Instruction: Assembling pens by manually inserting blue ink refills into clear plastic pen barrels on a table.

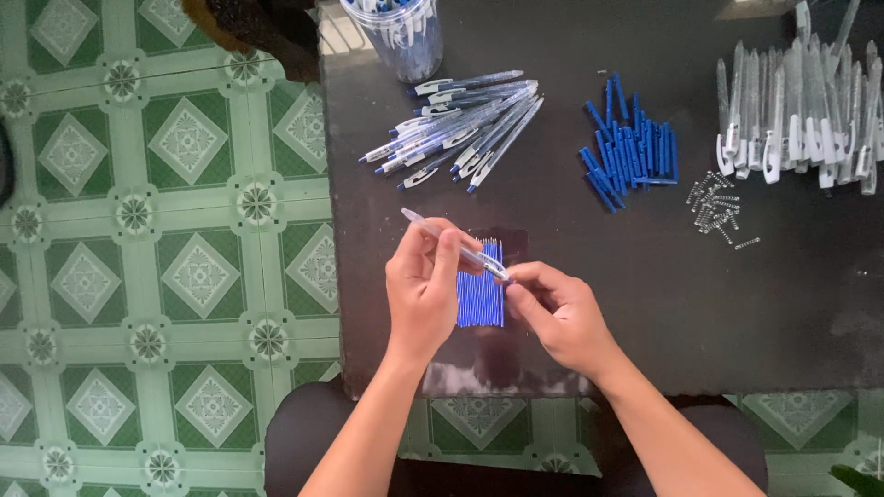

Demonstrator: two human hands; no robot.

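Left hand (pixel 424 293) wraps a clear pen barrel (pixel 453 243) between thumb and fingers, barrel tilted, far end pointing up-left, near end toward the other hand. Right hand (pixel 560 313) pinches at the barrel's near tip with thumb and forefinger, other fingers curled; what sits in the pinch is too small to tell, likely a refill or tip piece. Both hands hover just above the dark table (pixel 645 313).

Under the hands, a row of blue refills (pixel 480 296) lies flat on the table. Farther out: pile of finished pens (pixel 460 129), heap of blue caps or grip pieces (pixel 631 147), small springs (pixel 718 207), stack of clear barrels (pixel 801 110), a clear cup of pens (pixel 405 37) at the far edge.

To do it well, judging here: keep the barrel steady in the left grip, line the part straight with the bore, push along the axis, not sideways, so the thin piece doesn't bend.
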